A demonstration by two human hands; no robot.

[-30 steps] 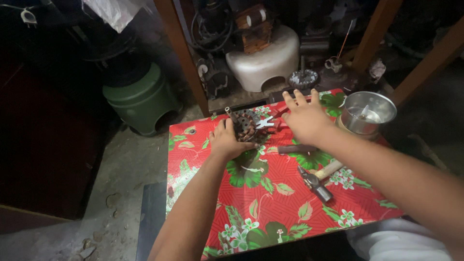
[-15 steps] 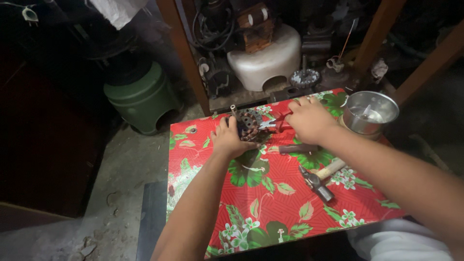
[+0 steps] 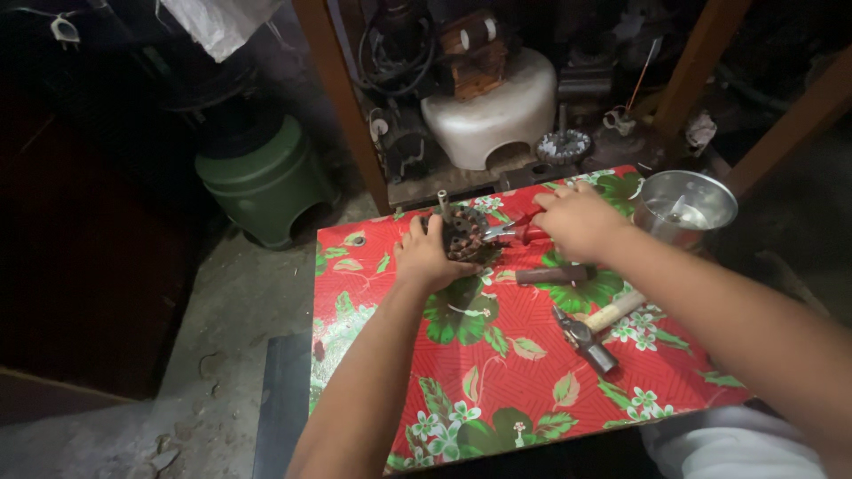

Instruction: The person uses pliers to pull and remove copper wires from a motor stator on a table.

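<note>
A round dark motor part (image 3: pixel 464 234) with a short shaft lies on the red flowered tablecloth (image 3: pixel 497 372). My left hand (image 3: pixel 428 257) holds it from the left side. My right hand (image 3: pixel 577 219) is closed on the red handles of pliers (image 3: pixel 508 231), whose jaws reach into the part's right edge. Just below the pliers lies a dark-handled tool (image 3: pixel 550 276) flat on the cloth.
A hammer (image 3: pixel 592 330) with a wooden handle lies near my right forearm. A metal pot (image 3: pixel 684 206) stands at the table's right corner. Behind the table are a white housing (image 3: pixel 491 119), coiled wires and wooden posts. A green drum (image 3: pixel 264 184) sits on the floor at left.
My right hand went from fingers spread above the part to closed on the pliers at its right edge. My left hand stayed on the part.
</note>
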